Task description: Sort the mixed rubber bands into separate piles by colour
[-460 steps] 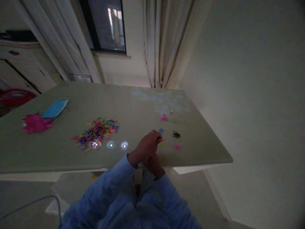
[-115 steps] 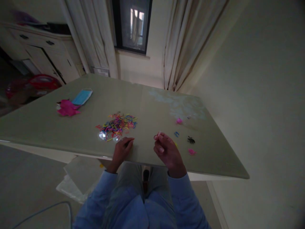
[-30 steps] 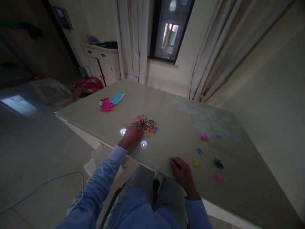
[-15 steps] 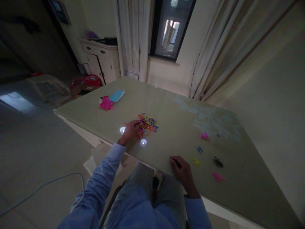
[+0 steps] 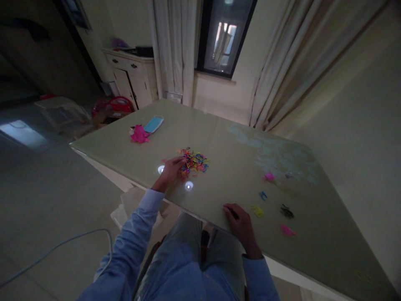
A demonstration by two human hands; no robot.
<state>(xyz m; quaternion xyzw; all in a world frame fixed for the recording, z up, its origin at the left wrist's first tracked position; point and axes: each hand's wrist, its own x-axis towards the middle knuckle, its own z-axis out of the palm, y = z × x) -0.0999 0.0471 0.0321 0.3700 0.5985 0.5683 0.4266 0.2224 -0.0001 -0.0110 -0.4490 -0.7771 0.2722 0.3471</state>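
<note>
A loose pile of small, multicoloured rubber bands [image 5: 198,161] lies mid-table. At its left edge is my left hand [image 5: 171,169], thumb and fingers drawn together against the bands; whatever is between the fingertips is too small to make out. My right hand [image 5: 239,221] rests near the table's front edge, fingers curled in and their inside hidden. Just right of it lies a small yellow bunch [image 5: 257,210], with a blue bunch [image 5: 262,195] behind. Farther right are a black bunch [image 5: 286,212] and a pink bunch [image 5: 287,230]. Another pink clump [image 5: 268,177] sits farther back.
On the glossy table [image 5: 216,138], a blue face mask [image 5: 154,124] lies beside a crumpled pink piece [image 5: 139,134] at the far left. A small clear or greyish item [image 5: 288,175] is at the right. A cable [image 5: 62,242] hangs by my left arm.
My left hand has shifted very slightly left and toward me, still at the pile's edge. My right hand and the small bunches stay where they were.
</note>
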